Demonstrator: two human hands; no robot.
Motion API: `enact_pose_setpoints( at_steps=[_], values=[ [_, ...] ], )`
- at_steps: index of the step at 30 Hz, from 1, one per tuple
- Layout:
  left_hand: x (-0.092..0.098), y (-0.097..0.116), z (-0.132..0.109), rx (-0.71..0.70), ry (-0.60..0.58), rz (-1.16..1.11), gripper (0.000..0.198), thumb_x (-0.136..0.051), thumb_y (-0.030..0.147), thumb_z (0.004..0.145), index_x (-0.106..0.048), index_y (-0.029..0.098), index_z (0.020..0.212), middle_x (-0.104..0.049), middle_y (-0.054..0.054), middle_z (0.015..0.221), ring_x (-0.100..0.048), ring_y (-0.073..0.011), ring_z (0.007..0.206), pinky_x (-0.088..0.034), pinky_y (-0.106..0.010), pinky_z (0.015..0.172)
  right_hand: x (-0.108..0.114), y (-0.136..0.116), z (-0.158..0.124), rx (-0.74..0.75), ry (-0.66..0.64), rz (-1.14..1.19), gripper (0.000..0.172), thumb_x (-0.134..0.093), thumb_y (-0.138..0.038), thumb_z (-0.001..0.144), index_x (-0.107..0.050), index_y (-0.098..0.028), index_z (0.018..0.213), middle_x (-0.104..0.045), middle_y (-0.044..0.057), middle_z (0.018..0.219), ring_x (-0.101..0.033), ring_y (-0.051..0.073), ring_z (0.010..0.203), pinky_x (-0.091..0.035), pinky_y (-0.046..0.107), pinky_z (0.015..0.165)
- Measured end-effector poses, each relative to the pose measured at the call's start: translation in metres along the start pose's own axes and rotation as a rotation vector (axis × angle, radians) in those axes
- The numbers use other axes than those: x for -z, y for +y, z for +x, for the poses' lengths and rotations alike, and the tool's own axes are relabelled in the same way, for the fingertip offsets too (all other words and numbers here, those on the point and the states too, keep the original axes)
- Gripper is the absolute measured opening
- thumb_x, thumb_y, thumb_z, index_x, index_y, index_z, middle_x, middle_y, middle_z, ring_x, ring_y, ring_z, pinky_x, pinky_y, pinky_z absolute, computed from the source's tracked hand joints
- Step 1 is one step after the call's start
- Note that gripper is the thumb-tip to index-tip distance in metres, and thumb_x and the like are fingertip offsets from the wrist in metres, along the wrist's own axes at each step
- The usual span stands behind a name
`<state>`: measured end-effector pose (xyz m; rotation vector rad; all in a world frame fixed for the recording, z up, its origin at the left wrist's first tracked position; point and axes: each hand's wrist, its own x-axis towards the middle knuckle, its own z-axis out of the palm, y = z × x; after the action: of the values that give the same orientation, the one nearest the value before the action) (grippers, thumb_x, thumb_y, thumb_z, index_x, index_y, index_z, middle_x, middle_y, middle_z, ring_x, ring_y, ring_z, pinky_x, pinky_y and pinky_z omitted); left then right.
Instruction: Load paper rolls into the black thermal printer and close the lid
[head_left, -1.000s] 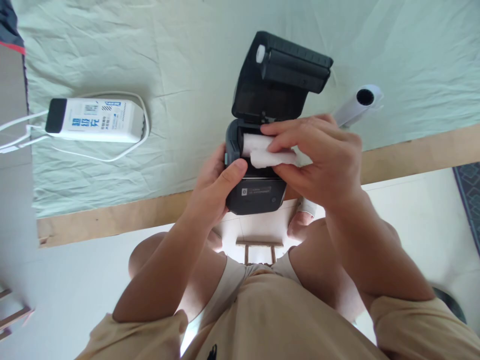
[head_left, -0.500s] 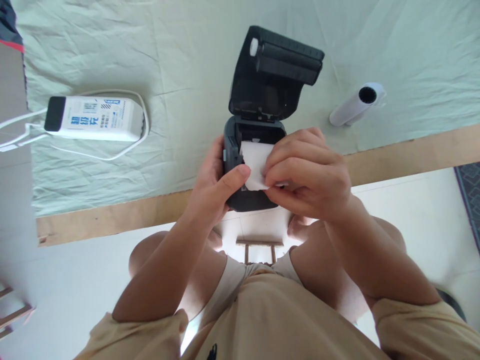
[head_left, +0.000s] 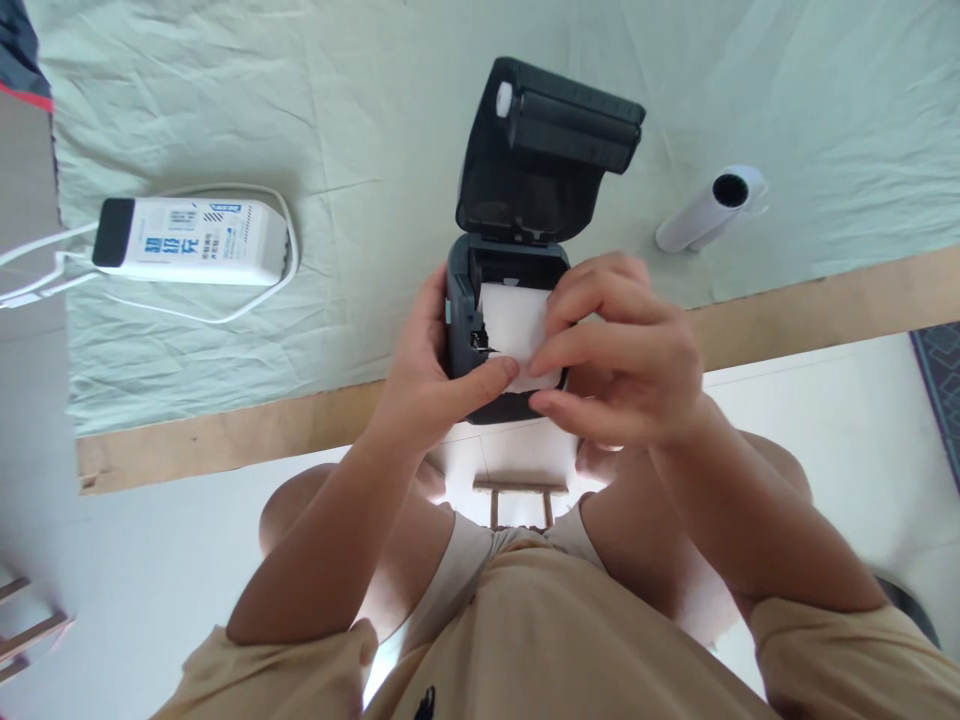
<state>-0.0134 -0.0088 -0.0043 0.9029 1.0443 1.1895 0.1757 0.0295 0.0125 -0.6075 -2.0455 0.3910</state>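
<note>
A small dark thermal printer (head_left: pixel 461 290) sits at the table's front edge with its lid (head_left: pixel 536 195) swung up and back. Inside its bay lies a white paper roll (head_left: pixel 514 318), its loose end spread toward my body. My left hand (head_left: pixel 439 375) grips the printer's left side, fingers around the outside, and its thumb presses on the paper. Over the right part of the paper hovers my right hand (head_left: pixel 622 345), fingers apart and slightly blurred; its fingertips are at the paper, and whether they touch it I cannot tell.
A white power strip (head_left: pixel 195 240) with a looped cable lies on the left of the green cloth (head_left: pixel 360 120). To the right is a white roll with a dark core (head_left: pixel 694 215). The wooden table edge (head_left: pixel 225 448) runs in front of my knees.
My right fingers have opened from their pinch on the paper's end. The paper now lies flatter over the bay, and my left thumb has slid a little right onto it.
</note>
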Motion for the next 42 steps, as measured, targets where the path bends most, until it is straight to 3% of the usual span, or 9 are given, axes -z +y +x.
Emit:
enact_pose_setpoints(
  at_steps=[2,4,7,9,14,23,27,34,42],
  values=[
    [-0.001,0.002,-0.001,0.004,-0.004,-0.002,0.080,-0.091,0.028,0.070,-0.056,0.023,0.142,-0.072,-0.011,0.134,-0.071,-0.0330,0.124,-0.063,-0.039,0.099,0.000,0.007,-0.002,-0.039,0.140,0.021,0.008,-0.066,-0.036,0.096,-0.063,-0.029,0.095,-0.061,0.001,0.086,-0.063,0.021,0.082,-0.050,0.041,0.076],
    [0.000,0.003,-0.001,0.015,-0.011,0.007,0.083,-0.091,0.026,0.070,-0.055,0.021,0.144,-0.072,-0.012,0.135,-0.072,-0.0334,0.124,-0.063,-0.040,0.099,0.001,0.014,-0.005,-0.163,0.247,-0.022,0.017,-0.063,-0.039,0.097,-0.060,-0.031,0.112,-0.063,0.004,0.102,-0.065,0.023,0.094,-0.053,0.041,0.079],
    [0.001,0.004,-0.002,0.020,-0.027,0.019,0.085,-0.091,0.023,0.068,-0.055,0.020,0.145,-0.072,-0.014,0.137,-0.072,-0.0343,0.123,-0.064,-0.040,0.097,0.002,0.020,-0.009,-0.366,0.205,0.021,0.048,-0.060,-0.051,0.098,-0.045,-0.038,0.141,-0.052,0.007,0.149,-0.062,0.028,0.129,-0.054,0.044,0.094],
    [0.002,0.004,-0.002,0.011,-0.032,0.013,0.085,-0.091,0.024,0.068,-0.056,0.020,0.145,-0.072,-0.014,0.137,-0.072,-0.0347,0.123,-0.064,-0.039,0.097,0.003,0.021,-0.010,-0.410,0.153,0.139,0.056,-0.059,-0.054,0.098,-0.038,-0.041,0.148,-0.050,0.005,0.159,-0.057,0.028,0.141,-0.052,0.046,0.104],
    [0.002,0.002,-0.003,0.005,0.001,0.044,0.083,-0.092,0.029,0.070,-0.058,0.022,0.146,-0.073,-0.011,0.134,-0.072,-0.0335,0.123,-0.063,-0.040,0.098,0.005,0.023,-0.012,-0.419,0.261,0.290,0.042,-0.052,-0.058,0.099,-0.053,-0.039,0.136,-0.070,0.002,0.126,-0.067,0.027,0.126,-0.052,0.047,0.102],
    [0.003,-0.001,-0.002,-0.006,-0.051,-0.015,0.084,-0.093,0.040,0.069,-0.055,0.024,0.142,-0.071,-0.011,0.134,-0.072,-0.0342,0.119,-0.066,-0.040,0.090,0.006,0.018,-0.009,-0.497,-0.185,0.315,0.059,-0.064,-0.052,0.095,-0.046,-0.023,0.144,-0.067,0.009,0.133,-0.068,0.027,0.115,-0.058,0.048,0.096],
    [-0.001,0.003,-0.002,0.063,-0.021,-0.006,0.072,-0.086,0.052,0.078,-0.057,0.022,0.137,-0.075,-0.011,0.121,-0.076,-0.0318,0.108,-0.067,-0.040,0.084,0.006,0.018,-0.006,-0.544,-0.197,0.354,0.063,-0.068,-0.051,0.091,-0.045,-0.023,0.143,-0.066,0.008,0.134,-0.067,0.022,0.103,-0.059,0.042,0.090],
    [-0.008,0.008,-0.001,0.078,0.062,-0.039,0.052,-0.084,0.044,0.080,-0.065,0.023,0.123,-0.076,-0.006,0.102,-0.078,-0.0261,0.087,-0.064,-0.033,0.068,0.002,0.021,-0.010,-0.537,-0.201,0.329,0.063,-0.069,-0.043,0.090,-0.043,-0.027,0.145,-0.066,0.006,0.130,-0.067,0.017,0.091,-0.060,0.036,0.081],
    [-0.007,0.008,-0.003,0.083,0.047,-0.059,0.049,-0.085,0.044,0.080,-0.068,0.025,0.122,-0.075,-0.007,0.100,-0.077,-0.0279,0.088,-0.063,-0.035,0.069,0.000,0.022,-0.013,-0.525,-0.182,0.299,0.063,-0.068,-0.047,0.089,-0.045,-0.027,0.144,-0.066,0.008,0.134,-0.068,0.021,0.101,-0.059,0.041,0.088]
  ],
)
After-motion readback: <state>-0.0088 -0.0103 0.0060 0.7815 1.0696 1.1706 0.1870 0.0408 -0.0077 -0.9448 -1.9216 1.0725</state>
